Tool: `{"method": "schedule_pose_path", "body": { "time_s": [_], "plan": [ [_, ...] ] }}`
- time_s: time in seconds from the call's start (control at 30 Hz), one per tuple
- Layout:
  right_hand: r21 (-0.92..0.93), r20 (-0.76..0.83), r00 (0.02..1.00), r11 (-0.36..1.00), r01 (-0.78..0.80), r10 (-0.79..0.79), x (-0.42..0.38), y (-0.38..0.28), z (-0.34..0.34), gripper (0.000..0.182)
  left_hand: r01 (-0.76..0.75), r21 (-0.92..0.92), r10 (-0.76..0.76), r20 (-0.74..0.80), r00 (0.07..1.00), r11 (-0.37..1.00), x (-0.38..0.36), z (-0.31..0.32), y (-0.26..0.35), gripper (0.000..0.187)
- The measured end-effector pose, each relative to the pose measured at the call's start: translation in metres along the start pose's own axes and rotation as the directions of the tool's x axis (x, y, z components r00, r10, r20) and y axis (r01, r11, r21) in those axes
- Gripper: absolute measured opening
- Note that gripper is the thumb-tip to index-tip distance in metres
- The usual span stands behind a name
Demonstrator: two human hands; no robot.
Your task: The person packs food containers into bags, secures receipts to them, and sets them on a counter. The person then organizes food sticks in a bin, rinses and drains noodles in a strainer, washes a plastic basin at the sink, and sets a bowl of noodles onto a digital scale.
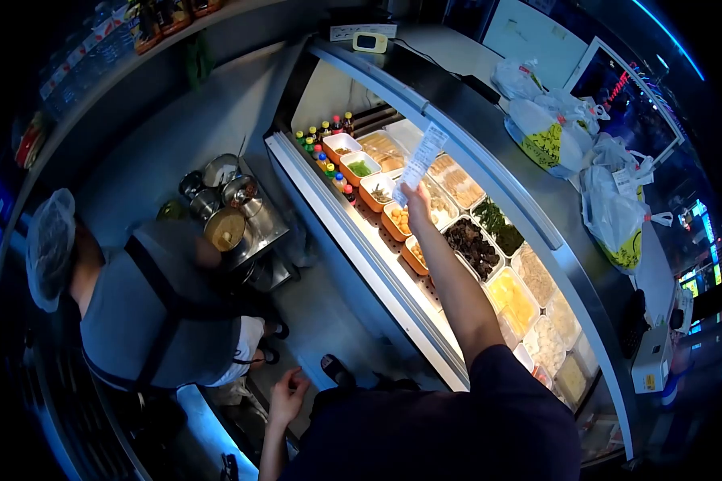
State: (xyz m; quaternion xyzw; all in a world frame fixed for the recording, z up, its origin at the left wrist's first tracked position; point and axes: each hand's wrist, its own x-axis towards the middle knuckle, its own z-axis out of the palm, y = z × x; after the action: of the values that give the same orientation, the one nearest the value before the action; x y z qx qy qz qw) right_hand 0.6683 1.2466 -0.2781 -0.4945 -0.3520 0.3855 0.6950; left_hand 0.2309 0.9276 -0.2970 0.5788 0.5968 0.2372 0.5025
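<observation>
My right hand is closed on the lower end of a long printed paper receipt. It holds the receipt up over a lit refrigerated display case. Below the receipt and forearm are orange-sided tubs, one with chopped greens, and clear trays, one with dark wood-ear-like food and one with yellow slices. My left hand hangs low beside my body, its fingers loosely bent and apart, with nothing visible in it.
A co-worker in a hair cover bends at the left beside a metal stand with pots. Several tied plastic bags sit on the counter at right, near a white printer-like box. Small bottles line the case's far end.
</observation>
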Motion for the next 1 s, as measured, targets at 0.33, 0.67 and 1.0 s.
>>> {"method": "schedule_pose_path", "body": {
  "time_s": [0.33, 0.67, 1.0],
  "plan": [
    [-0.054, 0.495, 0.7, 0.822, -0.567, 0.515, -0.205, -0.066, 0.111, 0.036, -0.07, -0.429, 0.151, 0.157, 0.976, 0.901, 0.075, -0.075, 0.058, 0.056],
    [-0.329, 0.757, 0.315, 0.75, -0.573, 0.573, -0.263, -0.094, 0.125, 0.038, 0.028, -0.902, 0.399, 0.217, 0.891, 0.43, 0.142, -0.074, 0.205, 0.052],
    [-0.39, 0.912, -0.067, 0.802, -0.453, 0.405, -0.264, -0.094, 0.076, 0.035, -0.058, -0.985, 0.322, -0.003, 0.947, 0.163, 0.085, -0.072, 0.213, 0.051]
  ]
}}
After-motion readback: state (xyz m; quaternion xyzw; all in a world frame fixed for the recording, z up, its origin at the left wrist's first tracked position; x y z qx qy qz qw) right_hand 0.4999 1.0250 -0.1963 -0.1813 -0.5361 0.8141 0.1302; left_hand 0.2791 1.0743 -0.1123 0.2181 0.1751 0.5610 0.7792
